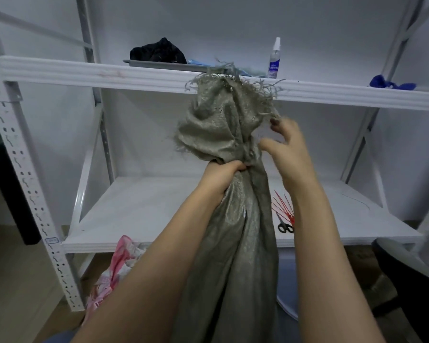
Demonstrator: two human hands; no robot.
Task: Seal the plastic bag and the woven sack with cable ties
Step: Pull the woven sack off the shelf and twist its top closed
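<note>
Clenching the gathered neck of the woven sack (pixel 221 125), the left grip (pixel 223 177) has its fingers curled tight round the grey-green cloth, thumb tucked against the bunch. Above this grip the sack's mouth billows out in loose folds with a frayed, thready edge; below it the body of the sack hangs straight down between the two forearms and runs out of view at the bottom.

Just to the right of the left grip and a little higher, the right grip (pixel 287 149) is spread, its fingers half bent. Its thumb tip rests against the side of the bunched cloth and a fingertip reaches the frayed threads, with open space showing between thumb and fingers.

Below the right grip, on the white shelf (pixel 146 209), lie the red cable ties (pixel 282 206), fanned out, with black-handled scissors (pixel 285 226) just beneath them. Well below and to the left of the left grip, a pink and white plastic bag (pixel 119 263) sits on the floor under the shelf edge.

Above both grips, the upper shelf (pixel 84 73) carries a grey tray (pixel 139 63) with a black cloth (pixel 159 53) on it, a spray bottle (pixel 274 60) standing upright, and a blue item (pixel 391 84) far to the right.
</note>
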